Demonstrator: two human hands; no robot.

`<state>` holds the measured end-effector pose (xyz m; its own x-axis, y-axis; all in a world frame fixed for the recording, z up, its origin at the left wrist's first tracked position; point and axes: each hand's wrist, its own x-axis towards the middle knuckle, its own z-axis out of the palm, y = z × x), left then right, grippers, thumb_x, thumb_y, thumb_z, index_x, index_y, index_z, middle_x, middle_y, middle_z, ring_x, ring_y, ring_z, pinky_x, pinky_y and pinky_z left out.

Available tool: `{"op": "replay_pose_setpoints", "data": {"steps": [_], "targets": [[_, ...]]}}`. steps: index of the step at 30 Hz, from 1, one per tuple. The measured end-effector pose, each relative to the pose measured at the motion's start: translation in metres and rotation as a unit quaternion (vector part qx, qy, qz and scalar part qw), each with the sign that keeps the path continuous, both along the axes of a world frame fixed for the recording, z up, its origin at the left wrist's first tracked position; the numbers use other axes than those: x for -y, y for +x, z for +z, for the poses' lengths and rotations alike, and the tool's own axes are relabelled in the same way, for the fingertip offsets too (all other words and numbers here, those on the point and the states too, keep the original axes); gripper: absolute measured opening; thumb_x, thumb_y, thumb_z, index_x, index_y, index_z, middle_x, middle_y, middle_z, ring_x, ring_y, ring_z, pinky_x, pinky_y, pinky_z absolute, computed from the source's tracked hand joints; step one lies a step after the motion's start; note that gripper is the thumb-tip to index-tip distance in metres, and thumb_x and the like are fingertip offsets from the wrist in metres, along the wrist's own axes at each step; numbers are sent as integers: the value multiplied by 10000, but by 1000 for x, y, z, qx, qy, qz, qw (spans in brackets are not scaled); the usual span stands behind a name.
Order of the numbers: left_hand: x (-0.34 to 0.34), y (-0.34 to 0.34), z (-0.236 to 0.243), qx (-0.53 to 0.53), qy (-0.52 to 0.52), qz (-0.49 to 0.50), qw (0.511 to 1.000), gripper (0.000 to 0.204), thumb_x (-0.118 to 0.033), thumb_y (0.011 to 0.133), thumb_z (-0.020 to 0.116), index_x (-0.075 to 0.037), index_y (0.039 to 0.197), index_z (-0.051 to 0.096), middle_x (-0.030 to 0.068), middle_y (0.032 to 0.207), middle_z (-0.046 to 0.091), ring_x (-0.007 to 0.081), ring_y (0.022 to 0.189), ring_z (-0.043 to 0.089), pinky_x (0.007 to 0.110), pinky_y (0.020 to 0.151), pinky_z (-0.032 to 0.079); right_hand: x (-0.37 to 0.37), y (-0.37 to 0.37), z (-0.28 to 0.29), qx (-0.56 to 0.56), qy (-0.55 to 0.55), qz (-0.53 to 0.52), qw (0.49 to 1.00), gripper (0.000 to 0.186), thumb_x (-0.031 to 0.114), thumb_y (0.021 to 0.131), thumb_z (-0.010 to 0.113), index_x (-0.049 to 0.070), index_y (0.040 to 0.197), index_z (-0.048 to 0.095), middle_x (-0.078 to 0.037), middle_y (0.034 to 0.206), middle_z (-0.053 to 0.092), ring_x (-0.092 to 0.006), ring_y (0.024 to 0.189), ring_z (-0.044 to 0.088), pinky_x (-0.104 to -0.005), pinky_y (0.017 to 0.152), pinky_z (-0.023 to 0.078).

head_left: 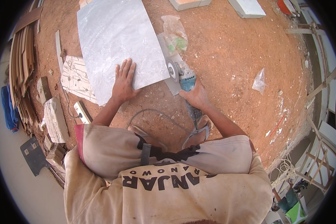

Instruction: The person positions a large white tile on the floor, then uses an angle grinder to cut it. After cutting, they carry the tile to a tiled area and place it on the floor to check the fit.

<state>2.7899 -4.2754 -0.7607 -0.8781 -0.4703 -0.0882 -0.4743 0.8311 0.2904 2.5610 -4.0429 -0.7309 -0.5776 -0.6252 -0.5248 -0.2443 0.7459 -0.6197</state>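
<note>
My left hand (125,80) lies with fingers outstretched on a large grey marbled tile (112,31), near its lower edge. My right hand (195,93) grips a teal angle grinder (186,78). The grinder's disc (171,70) is at the tile's right edge; whether it touches, I cannot tell. A narrower grey piece (172,88) sticks out under that corner. The grinder's grey cord (149,109) loops between my sandalled feet. A pale, cracked slab (71,74) lies under or beside the tile's left side, and a crumpled plastic bag (173,30) lies above the disc.
A power strip (82,112), pale blocks (54,119) and stacked brown boards (20,74) are at the left. White blocks (246,7) lie at the back, a clear plastic scrap (259,80) on the red soil at right. Wooden sticks (319,160) and coiled cord (282,177) line the right side.
</note>
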Motion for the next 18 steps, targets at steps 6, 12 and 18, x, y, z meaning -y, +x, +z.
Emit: {"op": "replay_pose_setpoints", "data": {"steps": [6,12,18], "targets": [[0,0,0,8,0,1,1000,1159,-298,657,900,-63,1596,264,159,1673,215,321,1574,152,546,1299,76,2,0,1,14,18,-10,1000,939,360,704,775,-55,1446,376,-308,1274,627,-445,1202,627,-490,1017,506],[0,0,-2,-1,0,-1,1000,1176,-300,647,910,-61,1598,259,161,1673,215,326,1574,150,546,1298,74,3,-1,-2,-1,14,-5,1000,938,382,706,778,-71,1424,380,-326,1252,632,-453,1170,643,-496,992,522],[0,1,-1,0,1,0,1000,1180,-301,652,909,-58,1601,251,159,1675,210,325,1575,146,545,1300,72,10,-2,7,8,18,-8,1000,927,373,695,775,-45,1431,397,-312,1255,636,-452,1183,634,-493,1005,511]]}}
